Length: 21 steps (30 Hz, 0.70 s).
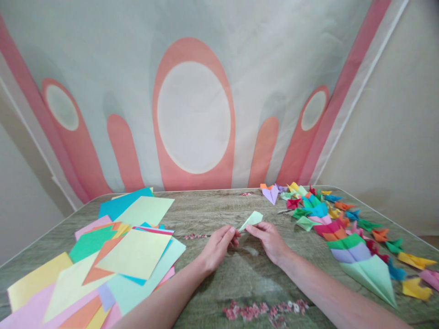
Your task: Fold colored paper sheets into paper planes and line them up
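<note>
A small pale green folded piece of paper (253, 219) is held up above the middle of the table. My left hand (221, 242) is closed, with thumb and curled fingers pinching its pointed left end. Its lower right side sits between the thumb and fingers of my right hand (269, 238), also closed. The exact fold under the fingertips is hidden. Both forearms reach in from the bottom edge.
Loose coloured paper sheets (137, 253) lie in an overlapping pile at left. At right are a row of folded paper planes (370, 274) and several small origami pieces (379, 235). The wood-patterned table (206, 208) meets a printed backdrop (195, 114) behind.
</note>
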Each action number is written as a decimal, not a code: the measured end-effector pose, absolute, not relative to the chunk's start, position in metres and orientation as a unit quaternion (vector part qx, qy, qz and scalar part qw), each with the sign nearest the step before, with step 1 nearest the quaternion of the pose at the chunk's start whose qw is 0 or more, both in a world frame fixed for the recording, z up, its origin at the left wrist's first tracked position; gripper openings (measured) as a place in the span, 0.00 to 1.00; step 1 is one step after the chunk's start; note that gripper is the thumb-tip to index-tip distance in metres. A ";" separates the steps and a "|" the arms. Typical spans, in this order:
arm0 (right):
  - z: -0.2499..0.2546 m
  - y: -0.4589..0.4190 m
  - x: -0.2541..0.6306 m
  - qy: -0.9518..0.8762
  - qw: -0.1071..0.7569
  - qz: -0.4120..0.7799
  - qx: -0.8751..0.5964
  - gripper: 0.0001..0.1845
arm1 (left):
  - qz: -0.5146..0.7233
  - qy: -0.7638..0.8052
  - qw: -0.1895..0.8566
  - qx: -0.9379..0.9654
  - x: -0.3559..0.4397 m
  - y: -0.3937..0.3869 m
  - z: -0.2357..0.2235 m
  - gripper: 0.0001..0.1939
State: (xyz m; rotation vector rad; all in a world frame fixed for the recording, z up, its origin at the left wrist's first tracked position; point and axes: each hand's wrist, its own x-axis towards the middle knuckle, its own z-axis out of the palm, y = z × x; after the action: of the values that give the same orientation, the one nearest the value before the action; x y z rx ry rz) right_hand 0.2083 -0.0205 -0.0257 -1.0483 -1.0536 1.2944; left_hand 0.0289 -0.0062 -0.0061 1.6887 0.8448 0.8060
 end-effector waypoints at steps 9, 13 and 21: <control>-0.025 -0.025 0.206 -0.554 0.506 0.482 -0.452 0.16 | 0.350 0.382 0.440 0.734 0.035 -0.009 -0.006 0.15; -0.023 -0.025 0.206 -0.552 0.506 0.496 -0.440 0.16 | 0.336 0.411 0.401 0.747 0.036 -0.008 -0.007 0.15; -0.024 -0.024 0.206 -0.521 0.525 0.513 -0.435 0.13 | 0.337 0.415 0.437 0.723 0.036 -0.005 -0.009 0.15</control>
State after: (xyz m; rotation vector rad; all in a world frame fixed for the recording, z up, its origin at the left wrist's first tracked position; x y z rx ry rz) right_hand 0.2060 -0.0235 -0.0241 -1.0417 -1.2464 1.2268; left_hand 0.0359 -0.0054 -0.0086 1.7977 1.0321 0.8383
